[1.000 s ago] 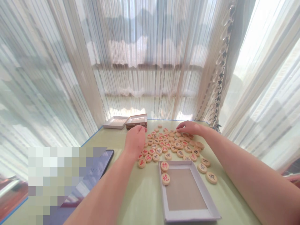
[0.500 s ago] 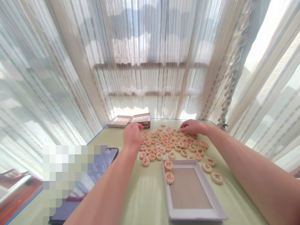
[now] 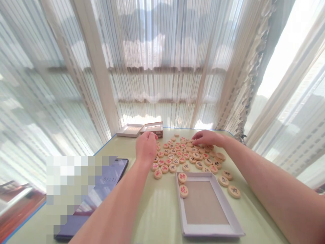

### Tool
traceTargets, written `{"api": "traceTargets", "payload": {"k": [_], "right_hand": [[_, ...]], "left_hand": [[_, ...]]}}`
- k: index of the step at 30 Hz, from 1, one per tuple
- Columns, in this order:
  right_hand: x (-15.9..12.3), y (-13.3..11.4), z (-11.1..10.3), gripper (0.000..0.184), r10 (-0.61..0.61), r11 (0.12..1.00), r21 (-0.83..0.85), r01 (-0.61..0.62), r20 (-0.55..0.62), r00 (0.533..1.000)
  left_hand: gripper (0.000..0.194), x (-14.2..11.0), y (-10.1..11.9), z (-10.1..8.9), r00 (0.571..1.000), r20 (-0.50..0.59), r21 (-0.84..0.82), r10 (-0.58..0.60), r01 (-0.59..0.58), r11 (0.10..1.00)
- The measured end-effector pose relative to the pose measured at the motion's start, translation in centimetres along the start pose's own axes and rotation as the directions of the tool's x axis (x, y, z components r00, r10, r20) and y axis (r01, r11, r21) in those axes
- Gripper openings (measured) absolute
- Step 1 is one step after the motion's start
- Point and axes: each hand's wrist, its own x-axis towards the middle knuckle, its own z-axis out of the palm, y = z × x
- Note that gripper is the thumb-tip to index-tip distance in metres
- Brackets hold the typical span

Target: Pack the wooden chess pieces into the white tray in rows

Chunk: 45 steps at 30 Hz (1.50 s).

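Observation:
Many round wooden Chinese chess pieces (image 3: 181, 159), with red or black characters, are spread over the table; some at the right show blank faces. My left hand (image 3: 146, 147) is curled at the left edge of the spread, its fingers closed, and whatever they hold is hidden. Over the far right of the pieces lies my right hand (image 3: 209, 138), its fingertips bent down and closed on a piece at the pile's back. In front, a shallow white box tray (image 3: 215, 230) holds two red-lettered pieces, a far one (image 3: 182, 177) and a nearer one (image 3: 183, 191), along its left wall.
At the far left of the green table (image 3: 157, 210) are an open white box lid (image 3: 128, 130) and stacked boxes (image 3: 156, 127). A phone (image 3: 109, 183) lies left of my forearm, partly blurred out. Several black-lettered pieces sit right of the tray. Curtains (image 3: 162, 81) hang behind.
My left hand has shifted slightly right, over the edge of the pieces. My right fingertips have moved a little left at the back of the pile. The tray's two pieces stay put.

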Motion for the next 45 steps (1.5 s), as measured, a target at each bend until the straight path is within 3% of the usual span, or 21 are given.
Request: {"api": "traceTargets", "payload": {"k": [9, 15, 20, 26, 33, 39, 45], "right_hand": [[0.1, 0.7, -0.1, 0.046, -0.017, 0.999, 0.036, 0.015, 0.060, 0.998], [-0.3, -0.1, -0.4, 0.050, -0.008, 0.993, -0.114, 0.013, 0.037, 0.999], [-0.5, -0.6, -0.7, 0.042, 0.001, 0.980, -0.200, 0.017, 0.087, 0.996], [-0.6, -0.6, -0.9, 0.038, 0.019, 0.997, -0.079, -0.015, 0.043, 0.999], [-1.0, 0.0, -1.3, 0.030, -0.011, 1.000, 0.017, 0.008, 0.216, 0.976], [-0.8, 0.6, -1.2, 0.026, -0.035, 0.996, 0.090, 0.017, 0.205, 0.978], [-1.1, -0.7, -1.4, 0.031, 0.021, 0.991, -0.132, -0.001, 0.150, 0.988]], "left_hand": [[0.027, -0.5, 0.4, -0.1, 0.999, 0.027, 0.083, 0.048, -0.050, 0.995], [0.029, -0.6, 0.6, -0.2, 0.995, 0.038, 0.123, 0.089, -0.093, 0.988], [0.028, -0.7, 0.7, -0.2, 0.992, 0.064, 0.158, 0.106, -0.115, 0.981], [0.028, -0.9, 0.8, -0.1, 0.984, 0.105, 0.203, 0.144, -0.162, 0.966], [0.028, -1.1, 0.6, -0.2, 0.974, 0.128, 0.233, 0.187, -0.213, 0.949], [0.029, -1.1, 0.5, -0.1, 0.963, 0.151, 0.267, 0.221, -0.255, 0.929], [0.031, -1.0, -0.1, 0.0, 0.946, 0.172, 0.318, 0.273, -0.316, 0.894]]}}
